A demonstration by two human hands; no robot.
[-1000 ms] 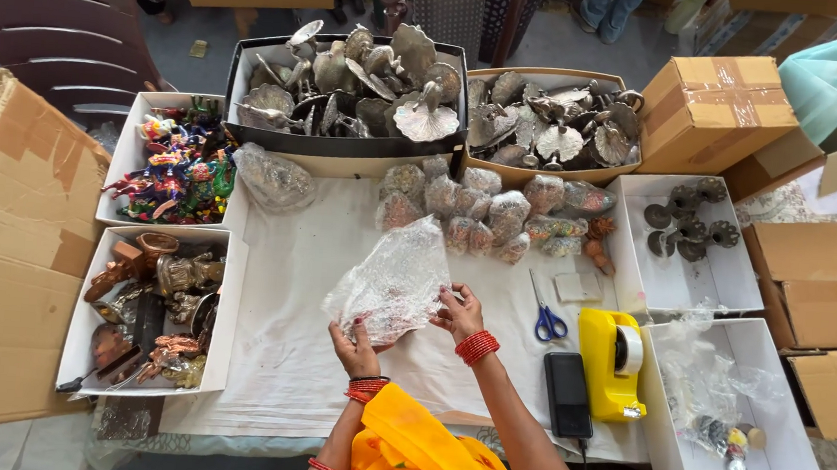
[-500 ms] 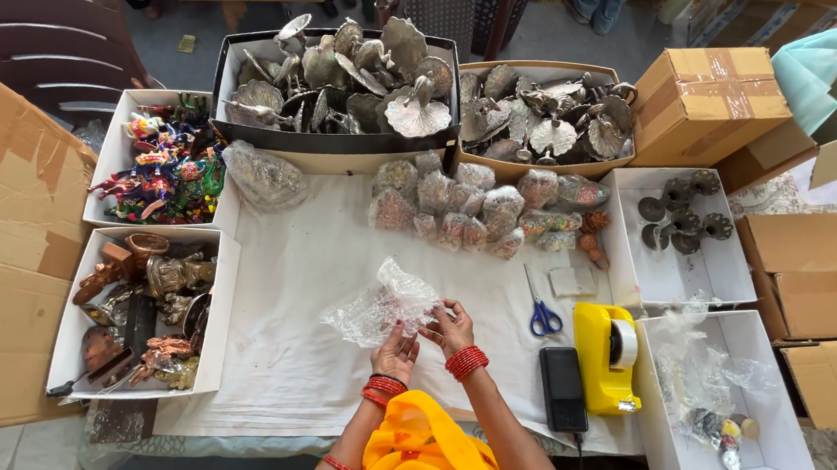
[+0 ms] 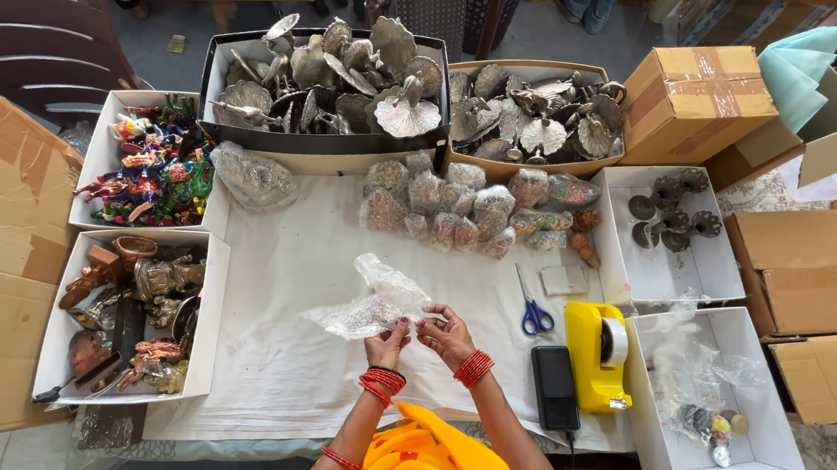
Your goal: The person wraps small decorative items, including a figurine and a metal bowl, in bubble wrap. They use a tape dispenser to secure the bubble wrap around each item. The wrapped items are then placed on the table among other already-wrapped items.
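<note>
Both hands meet over the near middle of the desk (image 3: 287, 285): the left hand (image 3: 388, 345) and right hand (image 3: 448, 335) each pinch the crumpled clear bag (image 3: 370, 302), which lifts up and left from the fingers. Right of them lie a black phone (image 3: 555, 386), yellow tape dispenser (image 3: 599, 356) and blue scissors (image 3: 531, 307). Farther off sits a row of wrapped pieces (image 3: 460, 208), then two trays of silver metalware (image 3: 341, 73).

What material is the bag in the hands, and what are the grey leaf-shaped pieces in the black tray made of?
The bag, held by both hands (left, right), looks like thin clear plastic: see-through, crinkled, glossy. The leaf pieces in the black tray seem to be silver-toned metal, with a dull grey shine and cast ribs, though plated or painted material cannot be ruled out.
</note>
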